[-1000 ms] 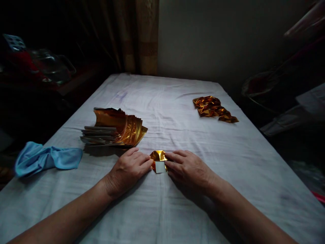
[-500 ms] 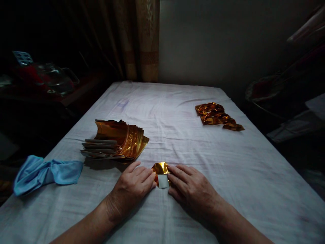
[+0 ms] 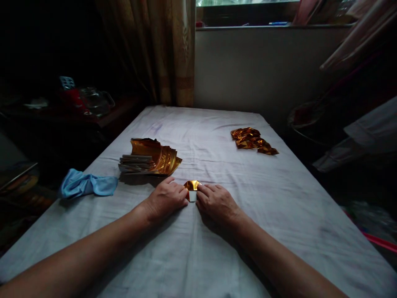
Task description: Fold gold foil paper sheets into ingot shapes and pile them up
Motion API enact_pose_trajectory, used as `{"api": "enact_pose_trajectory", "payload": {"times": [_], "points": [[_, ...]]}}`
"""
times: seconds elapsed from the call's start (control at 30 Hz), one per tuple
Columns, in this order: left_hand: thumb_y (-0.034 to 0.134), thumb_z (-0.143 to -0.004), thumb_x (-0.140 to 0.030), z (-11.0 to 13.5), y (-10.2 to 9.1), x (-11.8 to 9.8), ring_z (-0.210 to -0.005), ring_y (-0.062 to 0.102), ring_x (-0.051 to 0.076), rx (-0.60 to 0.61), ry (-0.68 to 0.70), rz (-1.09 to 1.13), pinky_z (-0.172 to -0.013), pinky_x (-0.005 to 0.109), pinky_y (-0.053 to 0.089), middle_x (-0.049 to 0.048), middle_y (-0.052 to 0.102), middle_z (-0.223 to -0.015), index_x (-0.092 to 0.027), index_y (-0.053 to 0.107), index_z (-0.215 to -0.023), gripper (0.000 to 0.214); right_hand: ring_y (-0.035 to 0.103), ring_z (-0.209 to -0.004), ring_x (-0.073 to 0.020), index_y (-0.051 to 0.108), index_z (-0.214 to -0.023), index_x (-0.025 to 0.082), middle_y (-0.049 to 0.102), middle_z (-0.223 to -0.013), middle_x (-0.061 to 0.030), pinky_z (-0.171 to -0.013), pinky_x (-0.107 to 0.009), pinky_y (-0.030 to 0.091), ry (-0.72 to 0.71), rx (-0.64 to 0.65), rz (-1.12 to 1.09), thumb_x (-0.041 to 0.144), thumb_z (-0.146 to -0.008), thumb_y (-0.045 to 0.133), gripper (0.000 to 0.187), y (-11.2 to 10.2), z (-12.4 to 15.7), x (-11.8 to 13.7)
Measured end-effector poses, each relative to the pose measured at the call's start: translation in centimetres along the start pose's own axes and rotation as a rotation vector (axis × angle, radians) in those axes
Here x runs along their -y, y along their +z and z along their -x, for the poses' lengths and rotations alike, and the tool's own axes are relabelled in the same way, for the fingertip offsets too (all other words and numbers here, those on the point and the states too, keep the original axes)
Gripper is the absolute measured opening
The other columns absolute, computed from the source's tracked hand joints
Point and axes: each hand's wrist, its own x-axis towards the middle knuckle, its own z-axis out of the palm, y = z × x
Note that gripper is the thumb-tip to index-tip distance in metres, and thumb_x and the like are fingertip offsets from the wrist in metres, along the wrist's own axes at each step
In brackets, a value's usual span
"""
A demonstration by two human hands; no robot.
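Observation:
A small folded piece of gold foil paper [image 3: 192, 185] lies between my hands on the white sheet, a pale patch showing at its near side. My left hand [image 3: 169, 194] pinches its left edge, with fingers closed and the fingertips partly hidden. On the right edge, my right hand [image 3: 218, 203] grips it the same way, its fingers pressed together. Beyond my left hand stands a curved stack of gold foil sheets [image 3: 167, 159] with grey undersides. Several folded gold foil pieces [image 3: 249, 140] sit in a cluster at the far right.
A light blue cloth [image 3: 88, 184] lies crumpled at the left edge of the sheet-covered surface [image 3: 198, 252]. Past its far edge hang a curtain [image 3: 167, 58] and a wall. A glass jug [image 3: 97, 101] stands on dark furniture at the left. Pale fabric hangs at the right.
The view has tilted up and drawn back, so a window ledge now shows at the top. Both hands keep hold of the gold foil paper, which looks nearly the same.

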Motion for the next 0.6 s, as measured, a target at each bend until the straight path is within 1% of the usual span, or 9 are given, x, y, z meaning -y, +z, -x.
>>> {"api": "enact_pose_trajectory", "payload": {"times": [0.03,0.1,0.2,0.27,0.33,0.4,0.43,0.5,0.6], "points": [[0.054,-0.097,-0.029,-0.2,0.1,-0.1,-0.066,0.063,0.019,0.007,0.038,-0.044,-0.081,0.038,0.044,0.0036,0.068,-0.073,-0.017,0.06,-0.082,0.02,0.066,-0.087,-0.0224,0.067,-0.088,0.017,0.073,-0.1,-0.0111,-0.077,-0.035,0.05,0.0,-0.011,0.008,0.017,-0.09,0.06,0.007,0.1,0.0,0.0],[0.048,-0.096,-0.015,-0.5,0.4,-0.3,-0.057,0.058,0.018,0.002,0.105,-0.107,-0.071,0.037,0.043,0.0037,0.064,-0.065,-0.016,0.058,-0.076,0.023,0.067,-0.084,-0.0217,0.067,-0.086,0.017,0.073,-0.097,-0.0096,-0.075,-0.034,0.05,-0.001,-0.029,0.023,0.016,-0.09,0.06,0.007,0.1,0.0,0.0],[0.044,-0.092,-0.004,-0.7,0.7,-0.6,-0.054,0.056,0.018,-0.009,0.132,-0.134,-0.064,0.035,0.042,0.0041,0.062,-0.062,-0.016,0.058,-0.073,0.026,0.068,-0.084,-0.0226,0.067,-0.087,0.017,0.074,-0.097,-0.0096,-0.077,-0.035,0.052,-0.008,-0.051,0.016,0.017,-0.089,0.06,0.007,0.0,0.1,-0.1],[0.043,-0.091,-0.003,-0.6,0.8,-0.7,-0.055,0.057,0.019,-0.025,0.117,-0.135,-0.064,0.035,0.042,0.0043,0.062,-0.063,-0.015,0.058,-0.073,0.026,0.069,-0.091,-0.0244,0.068,-0.093,0.016,0.074,-0.105,-0.0115,-0.081,-0.037,0.053,-0.01,-0.073,-0.036,0.022,-0.088,0.064,0.009,-0.2,0.2,-0.2],[0.044,-0.093,-0.003,-0.3,0.7,-0.8,-0.058,0.058,0.019,-0.046,0.089,-0.133,-0.066,0.035,0.042,0.0044,0.063,-0.066,-0.015,0.059,-0.077,0.025,0.068,-0.099,-0.0261,0.068,-0.104,0.015,0.072,-0.114,-0.0132,-0.087,-0.039,0.054,-0.003,-0.1,-0.115,0.028,-0.085,0.068,0.023,-0.5,0.4,-0.4],[0.044,-0.095,-0.006,0.1,0.7,-0.8,-0.063,0.061,0.019,-0.079,0.049,-0.108,-0.069,0.036,0.043,0.0043,0.064,-0.07,-0.015,0.06,-0.083,0.022,0.066,-0.107,-0.0262,0.065,-0.114,0.015,0.07,-0.121,-0.0136,-0.093,-0.041,0.054,0.008,-0.123,-0.194,0.027,-0.083,0.069,0.034,-0.6,0.6,-0.6],[0.045,-0.096,-0.008,0.4,0.8,-0.8,-0.065,0.062,0.019,-0.101,0.023,-0.079,-0.07,0.035,0.043,0.0042,0.065,-0.073,-0.015,0.06,-0.085,0.02,0.066,-0.109,-0.0255,0.065,-0.117,0.015,0.07,-0.122,-0.0132,-0.095,-0.041,0.053,0.017,-0.134,-0.223,0.024,-0.082,0.068,0.036,-0.6,0.7,-0.7],[0.048,-0.098,-0.012,0.8,1.0,-0.8,-0.07,0.063,0.019,-0.162,-0.042,0.004,-0.071,0.034,0.043,0.0036,0.067,-0.077,-0.016,0.062,-0.089,0.017,0.066,-0.109,-0.0234,0.065,-0.118,0.017,0.071,-0.121,-0.0117,-0.096,-0.04,0.053,0.037,-0.161,-0.258,0.017,-0.084,0.063,0.034,-0.5,0.8,-0.9],[0.053,-0.097,-0.016,1.3,1.3,-1.0,-0.073,0.064,0.018,-0.252,-0.141,0.12,-0.071,0.032,0.044,0.0031,0.07,-0.081,-0.018,0.065,-0.089,0.014,0.068,-0.102,-0.0209,0.07,-0.108,0.019,0.073,-0.115,-0.0103,-0.091,-0.038,0.055,0.071,-0.201,-0.257,0.013,-0.09,0.055,0.024,-0.1,0.9,-1.1]]}}
